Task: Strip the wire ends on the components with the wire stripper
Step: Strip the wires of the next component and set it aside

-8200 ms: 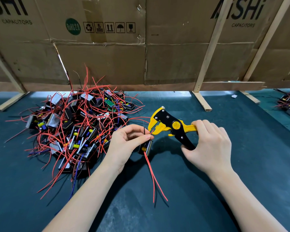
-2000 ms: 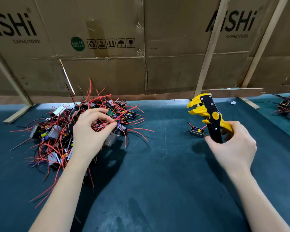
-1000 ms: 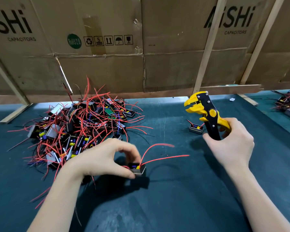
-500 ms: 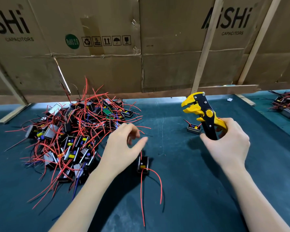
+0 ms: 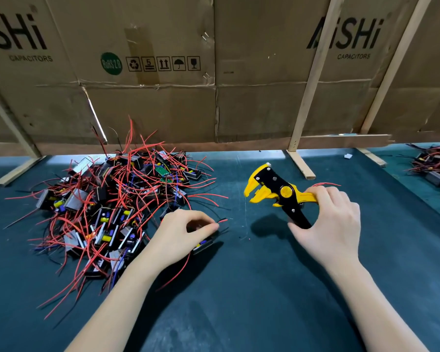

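Dark green matting (image 5: 239,301) covers the bench, and behind it a wall of brown cardboard (image 5: 252,105) printed "AiSHi CAPACITORS" is propped by pale wooden battens (image 5: 313,80). On the left of the mat a heap (image 5: 112,207) of small boxed components is seen, tangled with red wires, a few black and blue ones among them. A second, smaller heap (image 5: 434,168) lies at the far right edge, partly cut off by the frame. The left hand (image 5: 181,235) is lowered at the near right edge of the big heap, its fingers curled over one component (image 5: 203,246), of which only a corner with a blue and a yellow part shows beneath the palm. A short red wire end (image 5: 222,220) is pinched between thumb and forefinger and sticks out to the right, with a black wire end just below it; another red wire (image 5: 178,271) trails from under the hand towards the viewer. Whether the component rests on the mat or is lifted cannot be told. The stripper (image 5: 274,194), yellow and black, is held above the mat to the right of centre by the right hand (image 5: 330,224): the fingers are wrapped over the yellow handle and the thumb is pressed on the black one. Its jaws point left and stand apart, with nothing between them. Behind the right hand's fingers a red wire (image 5: 325,184) arcs into view, its source hidden.
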Motion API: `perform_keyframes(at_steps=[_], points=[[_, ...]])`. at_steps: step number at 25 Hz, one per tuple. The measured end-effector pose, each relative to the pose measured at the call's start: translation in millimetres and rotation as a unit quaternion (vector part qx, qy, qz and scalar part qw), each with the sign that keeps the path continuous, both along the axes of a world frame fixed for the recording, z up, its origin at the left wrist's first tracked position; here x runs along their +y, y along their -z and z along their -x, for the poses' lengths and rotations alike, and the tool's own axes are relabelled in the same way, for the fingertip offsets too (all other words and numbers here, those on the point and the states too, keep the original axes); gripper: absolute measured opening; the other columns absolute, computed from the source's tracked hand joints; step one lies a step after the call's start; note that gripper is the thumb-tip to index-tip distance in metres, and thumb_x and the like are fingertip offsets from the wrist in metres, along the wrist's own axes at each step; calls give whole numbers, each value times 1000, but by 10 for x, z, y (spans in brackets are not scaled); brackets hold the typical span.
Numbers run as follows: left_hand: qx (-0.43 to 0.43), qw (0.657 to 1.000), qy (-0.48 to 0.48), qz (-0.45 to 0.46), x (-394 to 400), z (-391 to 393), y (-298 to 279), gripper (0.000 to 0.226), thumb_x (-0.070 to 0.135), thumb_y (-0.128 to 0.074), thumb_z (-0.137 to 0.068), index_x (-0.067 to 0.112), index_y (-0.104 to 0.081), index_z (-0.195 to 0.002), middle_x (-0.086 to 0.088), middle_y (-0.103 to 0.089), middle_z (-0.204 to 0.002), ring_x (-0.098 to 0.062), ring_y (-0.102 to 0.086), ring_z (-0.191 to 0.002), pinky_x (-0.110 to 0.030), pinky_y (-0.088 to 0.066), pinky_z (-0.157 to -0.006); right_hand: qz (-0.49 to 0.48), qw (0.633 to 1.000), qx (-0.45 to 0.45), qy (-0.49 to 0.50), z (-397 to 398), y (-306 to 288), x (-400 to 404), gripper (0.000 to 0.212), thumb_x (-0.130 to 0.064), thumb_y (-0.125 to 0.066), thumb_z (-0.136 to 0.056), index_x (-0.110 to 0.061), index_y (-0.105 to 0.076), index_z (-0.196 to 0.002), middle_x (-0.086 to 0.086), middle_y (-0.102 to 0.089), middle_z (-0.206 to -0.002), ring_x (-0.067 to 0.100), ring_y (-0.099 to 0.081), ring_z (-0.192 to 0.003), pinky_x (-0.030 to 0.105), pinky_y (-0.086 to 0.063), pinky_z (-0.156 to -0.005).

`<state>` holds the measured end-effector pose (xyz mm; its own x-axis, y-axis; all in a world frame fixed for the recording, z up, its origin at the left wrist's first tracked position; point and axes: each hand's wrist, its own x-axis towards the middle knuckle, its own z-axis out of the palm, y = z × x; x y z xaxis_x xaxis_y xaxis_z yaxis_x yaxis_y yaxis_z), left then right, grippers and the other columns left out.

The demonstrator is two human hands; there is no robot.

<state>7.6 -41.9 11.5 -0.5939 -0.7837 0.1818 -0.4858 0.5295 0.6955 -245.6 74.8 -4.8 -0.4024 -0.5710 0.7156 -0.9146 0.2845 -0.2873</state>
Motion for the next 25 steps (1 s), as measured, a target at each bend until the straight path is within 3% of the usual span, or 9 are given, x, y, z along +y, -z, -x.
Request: perform_keyframes(at_steps=[2, 5, 10, 15, 22, 25], points=[[31, 999, -5, -19, 17, 36, 18, 9, 23, -72, -87, 22, -78, -80, 14, -75, -77, 2, -66, -76, -12, -47, -76, -7, 1000, -4, -6, -32, 33, -15, 58, -23, -89, -49, -11, -64, -99, 4, -61, -94, 33, -54, -84, 34, -29, -72], [52, 997, -11, -54, 69, 86, 54, 11, 20, -73, -86, 18, -74, -75, 8, -74, -73, -3, -64, -66, -26, -52, -76, -20, 1000, 5, -3, -32, 49, -23, 56, -26, -90, -51, -12, -63, -99, 2, -60, -90, 32, -53, -83, 35, -31, -71], [51, 999, 17, -6, 115, 113, 43, 4, 23, -81, -79, 24, -77, -78, 13, -73, -73, 0, -66, -72, -12, -47, -71, -37, 999, 15, 5, -29, 41, -11, 50, -28, -87, -53, -13, -62, -94, -1, -57, -81, 30, -51, -77, 37, -34, -68], [72, 997, -39, 3, 132, 112, 34, 8, 15, -79, -79, 22, -80, -77, 14, -74, -72, 0, -67, -74, -5, -43, -69, -55, 998, 7, -2, -69, 36, -17, 50, -28, -86, -53, -13, -62, -94, -2, -56, -79, 30, -53, -77, 38, -36, -66], [130, 990, -63, -4, 101, 133, 12, 13, 8, -68, -87, 19, -70, -80, 7, -71, -71, -7, -65, -69, -22, -50, -73, -65, 998, 18, -11, -148, 54, -35, 49, -29, -85, -53, -12, -63, -94, -2, -59, -81, 30, -56, -78, 35, -34, -65], [124, 991, -44, 15, 123, 145, 27, 13, 13, -68, -89, 18, -69, -78, 5, -68, -68, -9, -63, -66, -21, -47, -71, -54, 998, 26, -11, -222, 71, -52, 48, -29, -85, -53, -12, -63, -92, -2, -60, -81, 30, -56, -76, 34, -32, -63]])
